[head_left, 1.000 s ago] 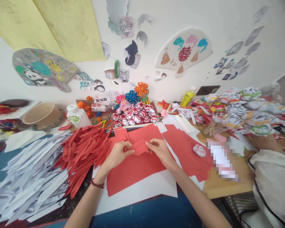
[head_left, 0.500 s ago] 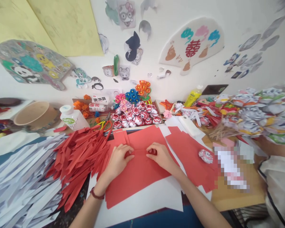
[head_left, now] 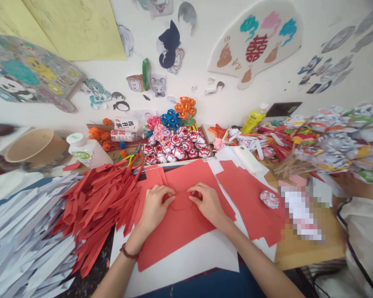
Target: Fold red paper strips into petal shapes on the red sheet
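Observation:
A narrow strip of red paper stretches between my two hands, hard to tell from the red beneath it. My left hand, with a dark bead bracelet on its wrist, pinches one end between thumb and fingers. At the other end my right hand has the same kind of pinch. Both hands rest over a stack of red paper sheets, which lies on white paper. Left of my left hand are a heap of folded red paper strips and a larger heap of white paper strips.
Red-and-white paper flowers fill a tray behind the sheets, with scissors beside it. A white bottle and a beige bowl stand at left. More red sheets lie at right, near a person's pale clothing.
Both hands keep their pinch and have barely shifted. The red strip between them now bows into a loose curve. The whole view has tilted slightly.

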Available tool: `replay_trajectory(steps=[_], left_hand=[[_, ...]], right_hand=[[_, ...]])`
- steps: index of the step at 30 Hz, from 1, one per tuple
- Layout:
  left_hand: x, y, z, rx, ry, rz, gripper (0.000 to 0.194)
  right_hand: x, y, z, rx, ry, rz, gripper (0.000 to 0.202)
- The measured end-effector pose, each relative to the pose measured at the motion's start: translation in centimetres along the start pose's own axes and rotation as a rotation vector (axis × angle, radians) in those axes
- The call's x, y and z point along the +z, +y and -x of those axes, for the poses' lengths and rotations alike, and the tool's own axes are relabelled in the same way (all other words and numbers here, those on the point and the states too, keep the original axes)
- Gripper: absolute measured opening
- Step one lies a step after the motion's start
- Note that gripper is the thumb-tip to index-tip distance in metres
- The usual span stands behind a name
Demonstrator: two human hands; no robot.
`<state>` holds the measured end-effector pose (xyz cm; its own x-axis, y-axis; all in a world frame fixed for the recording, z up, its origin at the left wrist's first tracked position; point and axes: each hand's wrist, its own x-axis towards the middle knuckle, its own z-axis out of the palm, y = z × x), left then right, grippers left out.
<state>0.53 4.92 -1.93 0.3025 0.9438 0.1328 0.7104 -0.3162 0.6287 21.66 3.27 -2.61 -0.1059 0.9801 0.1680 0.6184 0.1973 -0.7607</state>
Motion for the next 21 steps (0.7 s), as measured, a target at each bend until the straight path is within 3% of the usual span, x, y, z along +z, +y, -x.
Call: replay_trajectory(steps=[8, 15, 21], left_hand=[[0.25, 0.34, 0.13, 0.104, 0.032, 0.096, 0.012], [0.4, 0.22, 0.34, 0.091, 0.078, 0.101, 0.016], [0.32, 0.37, 0.3, 0.111, 0.044, 0.135, 0.021]], right_hand=[[0.01, 0.09, 0.1, -0.027, 0.009, -0.051, 0.023], [-0.2, 0.15, -0.26, -0.042, 0.015, -0.034, 0.013], [0.13, 0.32, -0.24, -0.08, 0.002, 0.014, 0.016]])
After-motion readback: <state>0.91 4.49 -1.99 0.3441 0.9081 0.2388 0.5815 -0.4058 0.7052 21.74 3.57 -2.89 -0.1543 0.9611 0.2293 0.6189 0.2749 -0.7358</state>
